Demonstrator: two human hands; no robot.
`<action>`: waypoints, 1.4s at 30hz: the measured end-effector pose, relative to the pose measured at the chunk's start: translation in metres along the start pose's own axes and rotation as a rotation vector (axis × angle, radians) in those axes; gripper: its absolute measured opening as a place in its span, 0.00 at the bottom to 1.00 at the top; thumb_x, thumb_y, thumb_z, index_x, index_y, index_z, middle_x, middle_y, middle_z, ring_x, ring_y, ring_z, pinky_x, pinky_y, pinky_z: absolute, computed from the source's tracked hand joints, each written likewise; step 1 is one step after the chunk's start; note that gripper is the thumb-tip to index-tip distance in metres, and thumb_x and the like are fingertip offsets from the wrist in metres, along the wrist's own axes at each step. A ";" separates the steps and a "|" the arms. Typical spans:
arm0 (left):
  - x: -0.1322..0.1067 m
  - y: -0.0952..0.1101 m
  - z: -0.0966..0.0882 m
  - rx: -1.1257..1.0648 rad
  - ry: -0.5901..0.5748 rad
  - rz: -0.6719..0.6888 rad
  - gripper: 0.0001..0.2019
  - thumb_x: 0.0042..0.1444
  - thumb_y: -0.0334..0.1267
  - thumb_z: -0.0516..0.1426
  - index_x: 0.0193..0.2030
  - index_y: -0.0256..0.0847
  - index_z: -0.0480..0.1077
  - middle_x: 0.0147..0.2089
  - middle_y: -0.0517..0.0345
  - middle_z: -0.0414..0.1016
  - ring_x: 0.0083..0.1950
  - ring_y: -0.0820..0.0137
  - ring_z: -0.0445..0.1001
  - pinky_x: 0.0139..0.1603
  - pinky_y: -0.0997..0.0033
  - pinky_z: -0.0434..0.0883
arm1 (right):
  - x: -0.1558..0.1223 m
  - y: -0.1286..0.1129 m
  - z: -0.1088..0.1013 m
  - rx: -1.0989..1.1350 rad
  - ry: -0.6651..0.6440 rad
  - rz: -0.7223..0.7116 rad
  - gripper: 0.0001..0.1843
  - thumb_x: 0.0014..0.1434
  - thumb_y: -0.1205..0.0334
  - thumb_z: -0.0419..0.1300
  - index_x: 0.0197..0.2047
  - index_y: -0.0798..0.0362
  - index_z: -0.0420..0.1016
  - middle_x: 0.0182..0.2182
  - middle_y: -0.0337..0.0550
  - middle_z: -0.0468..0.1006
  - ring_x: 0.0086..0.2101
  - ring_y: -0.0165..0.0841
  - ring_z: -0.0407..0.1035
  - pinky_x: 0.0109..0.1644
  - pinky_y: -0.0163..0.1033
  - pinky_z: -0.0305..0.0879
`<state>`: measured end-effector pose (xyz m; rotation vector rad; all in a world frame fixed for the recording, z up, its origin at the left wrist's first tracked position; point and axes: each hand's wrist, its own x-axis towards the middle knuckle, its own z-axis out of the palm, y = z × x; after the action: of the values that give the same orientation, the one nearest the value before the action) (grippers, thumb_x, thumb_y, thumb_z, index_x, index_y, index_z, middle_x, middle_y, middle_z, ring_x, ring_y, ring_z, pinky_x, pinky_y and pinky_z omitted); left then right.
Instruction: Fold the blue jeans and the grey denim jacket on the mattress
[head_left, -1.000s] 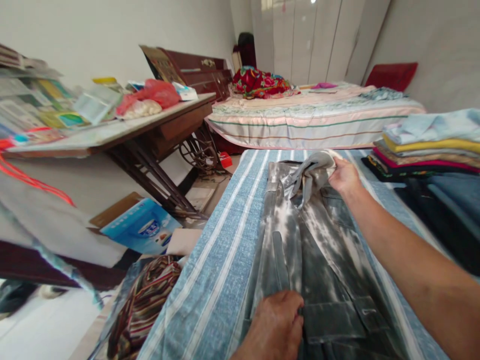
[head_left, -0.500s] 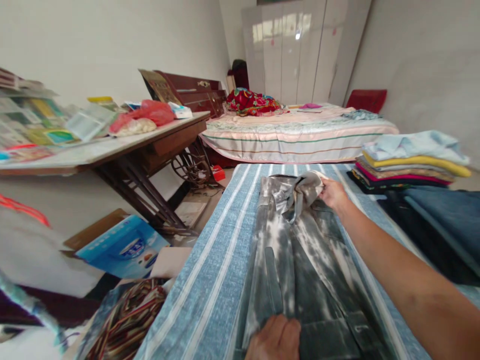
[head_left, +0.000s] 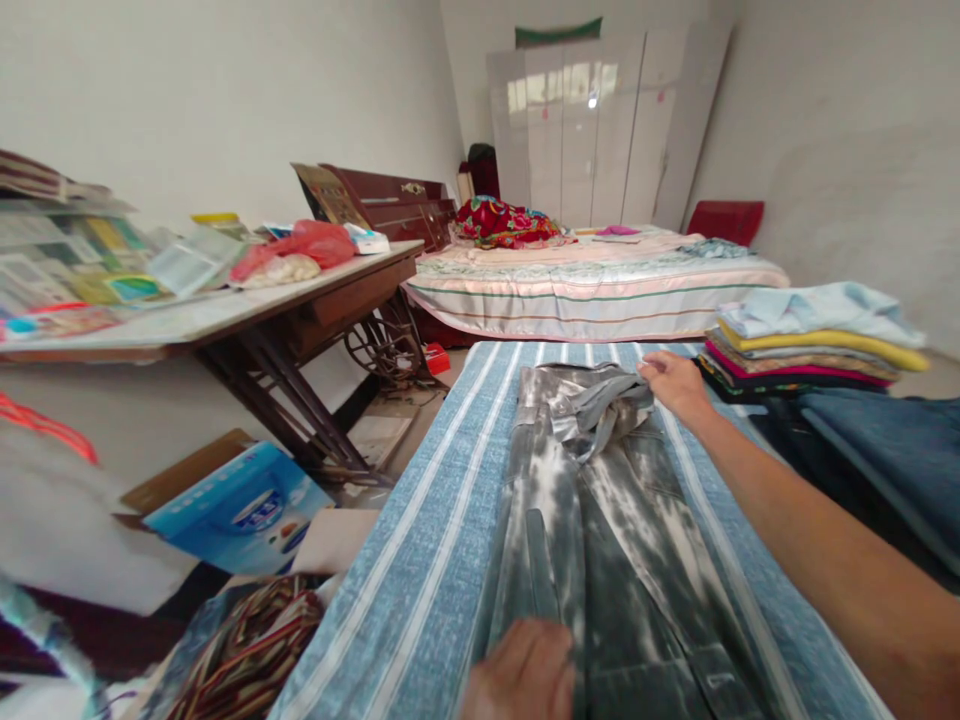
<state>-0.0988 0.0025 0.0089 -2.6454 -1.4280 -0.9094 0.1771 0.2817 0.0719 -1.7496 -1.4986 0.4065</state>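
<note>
A grey, bleach-washed denim garment (head_left: 622,560) lies lengthwise on a blue cloth with white stripes (head_left: 427,560). My right hand (head_left: 673,384) reaches to the garment's far end and pinches the bunched grey fabric there, holding it low against the surface. My left hand (head_left: 521,670) rests closed on the garment's near end at the bottom of the view; only its back and knuckles show.
A stack of folded clothes (head_left: 814,335) and dark blue jeans (head_left: 885,450) lie to the right. At left stands a cluttered sewing-machine table (head_left: 285,300), with a blue box (head_left: 240,510) and striped fabric (head_left: 247,650) below. A made bed (head_left: 592,280) and white wardrobe (head_left: 592,140) are beyond.
My right hand has lowered the bunched far end of the garment toward the striped cloth. My left hand has slid nearer to me, lower in view. The camera has tilted up.
</note>
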 end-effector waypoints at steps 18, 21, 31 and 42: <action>0.022 -0.018 0.005 0.232 -0.607 -0.340 0.34 0.57 0.56 0.50 0.67 0.42 0.52 0.70 0.47 0.39 0.70 0.51 0.41 0.64 0.42 0.51 | 0.006 -0.016 -0.010 0.002 -0.014 -0.049 0.19 0.63 0.51 0.52 0.49 0.56 0.69 0.44 0.49 0.73 0.42 0.36 0.70 0.45 0.45 0.68; 0.021 -0.019 0.006 0.209 -0.590 -0.348 0.34 0.57 0.57 0.50 0.67 0.42 0.53 0.70 0.47 0.41 0.70 0.51 0.43 0.64 0.43 0.51 | -0.005 0.012 -0.038 0.209 0.225 0.076 0.27 0.65 0.49 0.36 0.56 0.56 0.61 0.48 0.55 0.72 0.43 0.39 0.71 0.40 0.44 0.70; 0.062 -0.018 -0.021 0.096 -0.606 -0.403 0.25 0.57 0.52 0.51 0.56 0.38 0.68 0.61 0.42 0.65 0.63 0.53 0.62 0.65 0.43 0.48 | -0.126 0.083 -0.025 0.415 -0.571 0.609 0.21 0.48 0.35 0.51 0.20 0.42 0.69 0.20 0.53 0.75 0.19 0.41 0.71 0.22 0.44 0.66; 0.162 -0.104 0.046 0.220 -0.357 -0.325 0.33 0.62 0.54 0.43 0.66 0.32 0.53 0.71 0.42 0.42 0.71 0.54 0.39 0.67 0.51 0.49 | 0.002 -0.073 0.092 -0.118 -0.443 -0.270 0.12 0.61 0.57 0.53 0.37 0.53 0.74 0.34 0.40 0.76 0.39 0.35 0.71 0.47 0.42 0.66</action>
<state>-0.0879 0.1999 0.0226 -2.5412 -1.9455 -0.2616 0.0649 0.3159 0.0662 -1.5782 -2.0798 0.6016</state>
